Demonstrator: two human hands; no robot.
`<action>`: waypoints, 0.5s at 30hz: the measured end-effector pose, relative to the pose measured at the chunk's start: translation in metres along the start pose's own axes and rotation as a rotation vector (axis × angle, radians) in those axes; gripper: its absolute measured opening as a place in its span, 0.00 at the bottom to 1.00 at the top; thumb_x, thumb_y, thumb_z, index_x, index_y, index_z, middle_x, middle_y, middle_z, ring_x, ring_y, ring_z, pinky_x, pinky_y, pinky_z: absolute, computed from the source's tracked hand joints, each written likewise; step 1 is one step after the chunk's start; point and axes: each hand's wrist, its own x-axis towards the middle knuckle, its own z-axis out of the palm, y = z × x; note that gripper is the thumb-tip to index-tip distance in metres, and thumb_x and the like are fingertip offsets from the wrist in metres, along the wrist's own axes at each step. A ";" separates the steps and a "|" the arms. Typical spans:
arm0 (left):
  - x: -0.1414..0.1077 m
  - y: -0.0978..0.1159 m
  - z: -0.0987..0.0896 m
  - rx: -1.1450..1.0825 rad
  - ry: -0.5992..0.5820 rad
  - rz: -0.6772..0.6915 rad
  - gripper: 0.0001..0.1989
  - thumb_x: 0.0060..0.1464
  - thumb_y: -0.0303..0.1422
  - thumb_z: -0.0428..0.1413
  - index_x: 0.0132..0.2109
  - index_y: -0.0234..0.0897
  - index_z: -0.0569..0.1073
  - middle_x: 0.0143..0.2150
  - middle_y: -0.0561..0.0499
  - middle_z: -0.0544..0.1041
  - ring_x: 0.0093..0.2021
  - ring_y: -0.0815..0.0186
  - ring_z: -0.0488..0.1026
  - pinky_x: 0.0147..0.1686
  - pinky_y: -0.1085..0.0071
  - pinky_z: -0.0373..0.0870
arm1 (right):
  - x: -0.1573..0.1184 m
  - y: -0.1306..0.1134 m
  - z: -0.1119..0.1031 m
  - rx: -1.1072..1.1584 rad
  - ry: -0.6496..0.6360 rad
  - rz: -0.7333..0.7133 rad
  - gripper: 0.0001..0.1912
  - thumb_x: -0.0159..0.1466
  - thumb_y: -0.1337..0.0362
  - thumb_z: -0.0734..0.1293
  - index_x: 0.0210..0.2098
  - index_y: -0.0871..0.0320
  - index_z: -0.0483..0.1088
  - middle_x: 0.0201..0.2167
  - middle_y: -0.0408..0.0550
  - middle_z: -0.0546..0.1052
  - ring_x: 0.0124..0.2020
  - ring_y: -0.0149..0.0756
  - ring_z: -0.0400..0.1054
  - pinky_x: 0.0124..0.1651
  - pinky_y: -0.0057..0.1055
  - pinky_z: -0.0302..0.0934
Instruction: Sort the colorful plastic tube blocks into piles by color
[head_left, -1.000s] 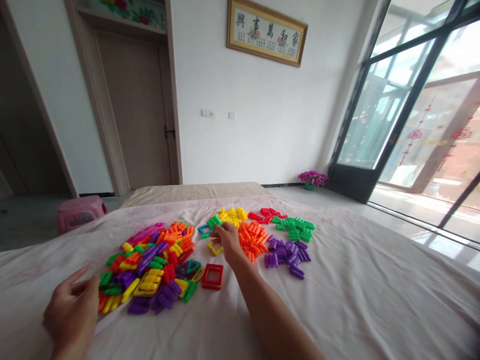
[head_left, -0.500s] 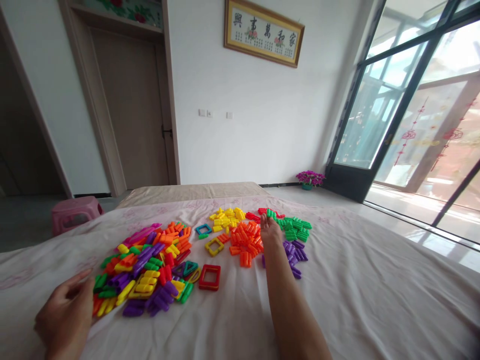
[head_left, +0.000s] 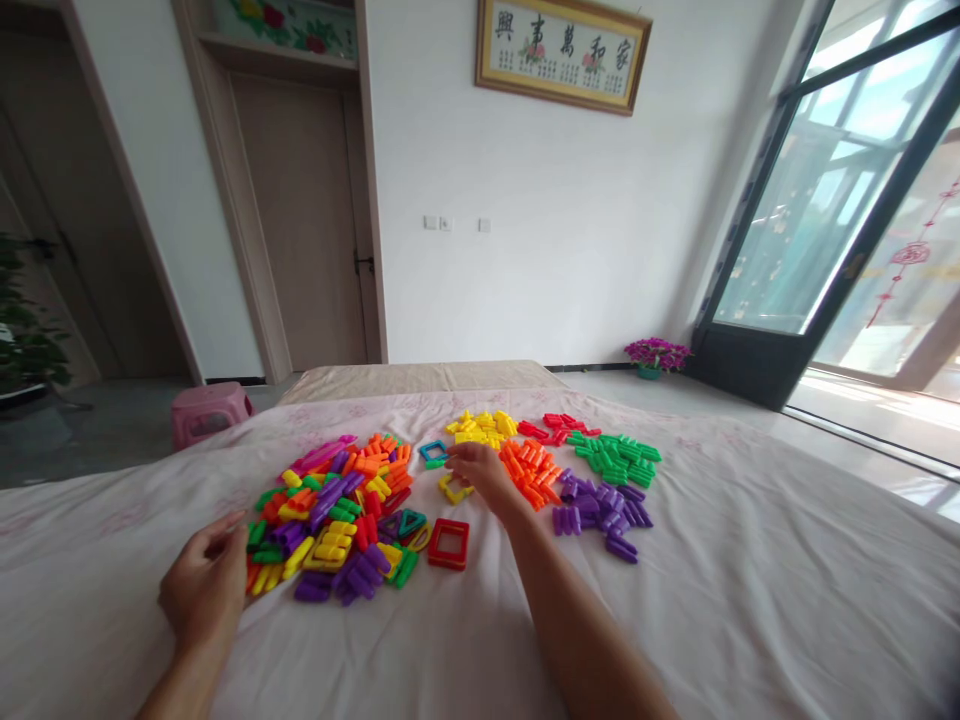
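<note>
A mixed pile of plastic building pieces (head_left: pixel 330 520) in purple, yellow, green, orange and red lies on the cloth. My left hand (head_left: pixel 204 572) is at its left edge, fingers curled together; whatever they hold, if anything, is hidden. My right hand (head_left: pixel 484 472) hovers with fingers stretched to the left, nothing visible in them. It partly covers a yellow square frame (head_left: pixel 452 490) and is close to a teal square frame (head_left: pixel 433 451). Just right of it are orange pieces (head_left: pixel 532 470). A red square frame (head_left: pixel 448 545) lies nearer to me.
Sorted groups of yellow (head_left: pixel 484 427), red (head_left: pixel 559 428), green (head_left: pixel 616 460) and purple pieces (head_left: pixel 604 507) lie on the pale bedsheet (head_left: pixel 750 560). Beyond the bed stand a pink stool (head_left: pixel 214 412) at left and a pot of magenta flowers (head_left: pixel 657 354) at right.
My right hand has moved left from the green group to above the yellow square frame. My left hand stays beside the mixed pile. The view has turned slightly left.
</note>
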 end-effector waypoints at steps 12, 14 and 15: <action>0.001 -0.006 0.006 -0.109 -0.024 -0.045 0.23 0.51 0.46 0.57 0.50 0.39 0.81 0.37 0.47 0.81 0.40 0.54 0.78 0.43 0.60 0.72 | -0.040 -0.008 0.057 -1.060 -0.368 -0.208 0.13 0.58 0.55 0.73 0.38 0.55 0.79 0.35 0.47 0.80 0.36 0.39 0.71 0.33 0.29 0.53; 0.002 -0.008 0.008 -0.105 -0.021 -0.053 0.23 0.50 0.45 0.57 0.50 0.40 0.81 0.37 0.48 0.81 0.40 0.55 0.78 0.43 0.61 0.72 | -0.041 -0.010 0.055 -1.001 -0.377 -0.148 0.15 0.56 0.55 0.74 0.39 0.56 0.79 0.33 0.45 0.79 0.34 0.37 0.71 0.31 0.27 0.51; 0.003 -0.008 0.008 -0.102 -0.023 -0.057 0.23 0.50 0.45 0.57 0.49 0.40 0.81 0.37 0.49 0.81 0.40 0.55 0.78 0.43 0.61 0.72 | -0.041 -0.010 0.053 -0.965 -0.378 -0.118 0.16 0.55 0.55 0.75 0.40 0.56 0.78 0.33 0.44 0.79 0.33 0.36 0.70 0.30 0.27 0.51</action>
